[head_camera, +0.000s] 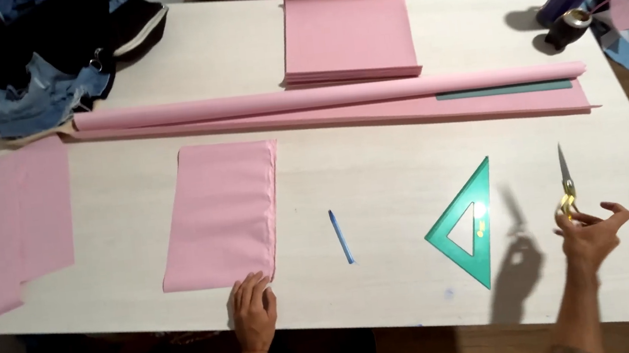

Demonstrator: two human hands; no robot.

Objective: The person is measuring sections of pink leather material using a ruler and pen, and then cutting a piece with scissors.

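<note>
My left hand lies flat and open on the near corner of the folded pink fabric rectangle, at my 10 o'clock. My right hand grips the yellow-handled scissors, blades up, at 2 o'clock. I'd judge cutting comes next: bring blades to cloth.

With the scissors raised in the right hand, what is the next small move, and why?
Probably bring the scissors across to the folded pink sheet. The right hand holds them point up, above the table, far from any paper, while the left hand already presses that sheet's near corner.
</note>
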